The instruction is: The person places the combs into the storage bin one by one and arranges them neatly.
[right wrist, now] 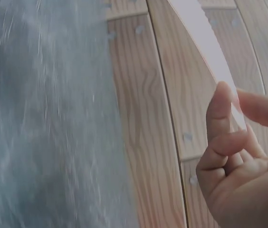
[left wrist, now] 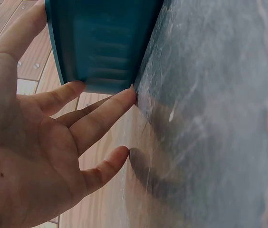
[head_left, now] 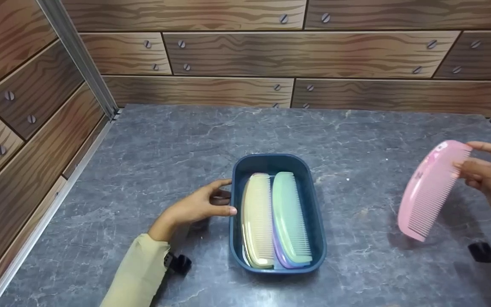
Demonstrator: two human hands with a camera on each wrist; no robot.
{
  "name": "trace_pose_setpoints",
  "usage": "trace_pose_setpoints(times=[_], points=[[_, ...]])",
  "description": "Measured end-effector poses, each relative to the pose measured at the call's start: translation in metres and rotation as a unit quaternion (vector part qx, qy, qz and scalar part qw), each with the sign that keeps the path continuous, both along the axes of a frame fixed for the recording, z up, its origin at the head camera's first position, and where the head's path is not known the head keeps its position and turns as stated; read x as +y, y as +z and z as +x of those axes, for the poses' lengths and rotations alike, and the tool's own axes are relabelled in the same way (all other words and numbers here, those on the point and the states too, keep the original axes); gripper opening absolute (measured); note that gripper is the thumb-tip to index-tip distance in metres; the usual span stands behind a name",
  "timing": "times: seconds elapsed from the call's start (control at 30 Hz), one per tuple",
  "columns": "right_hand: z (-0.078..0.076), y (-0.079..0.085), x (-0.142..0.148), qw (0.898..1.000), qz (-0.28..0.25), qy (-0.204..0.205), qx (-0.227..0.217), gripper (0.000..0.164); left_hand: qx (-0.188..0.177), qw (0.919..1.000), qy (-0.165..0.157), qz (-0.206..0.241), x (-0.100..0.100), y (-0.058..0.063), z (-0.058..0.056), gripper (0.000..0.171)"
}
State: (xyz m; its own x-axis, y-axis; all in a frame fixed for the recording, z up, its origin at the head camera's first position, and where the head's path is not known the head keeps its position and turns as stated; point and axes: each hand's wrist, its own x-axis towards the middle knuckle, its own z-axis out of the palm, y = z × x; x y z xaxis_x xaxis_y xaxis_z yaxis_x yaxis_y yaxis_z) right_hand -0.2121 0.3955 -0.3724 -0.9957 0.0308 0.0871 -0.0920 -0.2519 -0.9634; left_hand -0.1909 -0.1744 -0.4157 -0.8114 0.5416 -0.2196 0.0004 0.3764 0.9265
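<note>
A pink comb point(head_left: 431, 192) is tilted above the right part of the table, its toothed edge toward the right. My right hand point(head_left: 490, 175) pinches it near the upper end between thumb and fingers; the right wrist view shows the comb point(right wrist: 210, 42) nearly edge-on. At the left wall of a dark blue bin point(head_left: 320, 238), my left hand point(head_left: 198, 204) touches the side with spread, fairly straight fingers. Inside the bin lie a cream comb point(head_left: 258, 221) on the left and a mint green comb point(head_left: 288, 217) on the right, with a purple comb point(head_left: 280, 249) partly hidden beneath the green one.
The bin stands on a grey marbled table point(head_left: 164, 140). Wood-patterned panels point(head_left: 228, 55) rise behind it and along the left, joined by a metal corner post point(head_left: 79, 55). Each wrist carries a small black camera mount, such as the left mount point(head_left: 179, 263).
</note>
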Motion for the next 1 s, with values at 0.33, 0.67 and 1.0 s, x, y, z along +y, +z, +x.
trace_pose_setpoints(times=[0.33, 0.67, 1.0], points=[[0.0, 0.011, -0.039, 0.994, -0.109, 0.028, 0.0, 0.037, 0.003, 1.0, 0.006, -0.005, 0.0, 0.0, 0.0, 0.091], [-0.007, 0.021, -0.091, 0.993, -0.094, 0.066, -0.013, 0.037, -0.007, 1.0, 0.002, 0.003, -0.001, -0.002, 0.0, 0.088], [-0.008, 0.025, -0.142, 0.994, -0.051, 0.096, -0.026, 0.041, 0.005, 1.0, 0.007, -0.002, 0.0, -0.001, 0.0, 0.088]])
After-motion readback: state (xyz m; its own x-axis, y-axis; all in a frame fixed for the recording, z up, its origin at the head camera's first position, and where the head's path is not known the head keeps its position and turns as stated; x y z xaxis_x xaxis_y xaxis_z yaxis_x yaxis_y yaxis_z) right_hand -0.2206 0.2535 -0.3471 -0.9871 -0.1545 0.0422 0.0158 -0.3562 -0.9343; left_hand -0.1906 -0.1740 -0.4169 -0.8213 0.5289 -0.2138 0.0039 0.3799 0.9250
